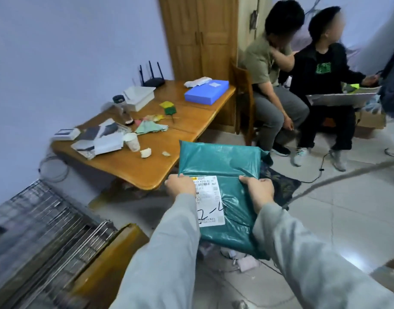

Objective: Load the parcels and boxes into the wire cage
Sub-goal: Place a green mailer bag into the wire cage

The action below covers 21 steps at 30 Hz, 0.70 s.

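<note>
Wire bars of the cage (46, 228) fill the lower left corner, blurred and cut off by the frame edge, so its shape and whether anything lies inside cannot be made out. Just to its right a brown cardboard box (115, 253) leans against it, its lower part also out of frame. Above them a wooden table (147, 168) stands against the wall, carrying scattered papers, a paper cup (132, 141), a black router (152, 80) with upright antennas, a white box (139, 97) and a blue flat box (206, 92). In the middle of the view a teal plastic parcel (220, 166) is held up over the floor, apart from the cage, with its near edge hidden behind the sleeves. A white shipping label (209, 201) sits on its face; the handwritten marking is partly covered and the print is too small to read. The left hand (180, 186) grips the parcel at its left edge, over a corner of the label, fingers curled under and out of sight. The right hand (257, 190) grips the right edge, thumb on top. Under the parcel, small white items on the tiled floor are hard to identify. Farther right, two seated people (303, 85) occupy the space by a wooden cabinet (200, 41), one holding a flat grey panel (341, 98) on the lap. A blurred cable (347, 175) crosses the right side.
</note>
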### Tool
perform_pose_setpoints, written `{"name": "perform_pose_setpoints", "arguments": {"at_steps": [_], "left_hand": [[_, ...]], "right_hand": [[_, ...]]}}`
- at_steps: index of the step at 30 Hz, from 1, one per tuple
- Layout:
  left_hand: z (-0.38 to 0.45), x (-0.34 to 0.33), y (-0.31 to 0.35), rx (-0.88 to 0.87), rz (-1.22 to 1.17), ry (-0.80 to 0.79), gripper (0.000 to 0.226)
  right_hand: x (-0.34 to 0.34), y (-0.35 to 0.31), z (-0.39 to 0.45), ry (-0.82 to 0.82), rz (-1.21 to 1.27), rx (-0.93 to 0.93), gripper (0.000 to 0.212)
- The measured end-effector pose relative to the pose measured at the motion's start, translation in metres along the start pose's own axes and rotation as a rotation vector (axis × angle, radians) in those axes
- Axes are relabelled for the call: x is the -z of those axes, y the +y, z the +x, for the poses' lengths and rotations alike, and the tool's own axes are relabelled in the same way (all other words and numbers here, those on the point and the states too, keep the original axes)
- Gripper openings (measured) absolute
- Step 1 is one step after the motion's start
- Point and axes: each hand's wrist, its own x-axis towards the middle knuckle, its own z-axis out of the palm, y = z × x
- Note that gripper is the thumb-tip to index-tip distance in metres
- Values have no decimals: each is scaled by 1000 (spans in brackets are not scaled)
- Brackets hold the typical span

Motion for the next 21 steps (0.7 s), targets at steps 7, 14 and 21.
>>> {"name": "perform_pose_setpoints", "arguments": {"at_steps": [7,14,21], "left_hand": [[10,125,-55,158,-55,226,36],[-34,216,-130,315,-19,409,37],[-86,295,-217,521,-41,582,37]], "right_hand": [[-88,10,-78,-327,-107,63,43],[-139,48,-155,-625,-300,101,72],[-171,118,-240,-857,-439,72,55]]}}
